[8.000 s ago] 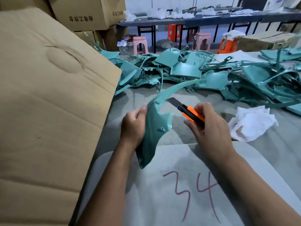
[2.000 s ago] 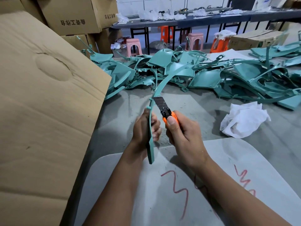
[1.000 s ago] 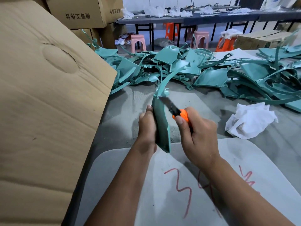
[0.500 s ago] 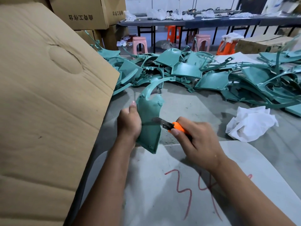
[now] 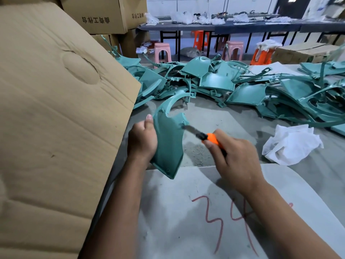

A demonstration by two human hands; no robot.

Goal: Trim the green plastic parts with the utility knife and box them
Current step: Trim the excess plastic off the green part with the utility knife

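Green part [image 5: 168, 144] gripped by left hand [image 5: 141, 141]; right hand [image 5: 237, 157] holds knife [image 5: 203, 135].

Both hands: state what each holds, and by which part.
Left hand grips the green plastic part by its left edge; right hand grips the utility knife by its orange handle.

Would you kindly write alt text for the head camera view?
A person's left hand grips a curved green plastic part while the right hand holds an orange utility knife, blade at its edge. Behind lie a heap of green parts and a crumpled white cloth.
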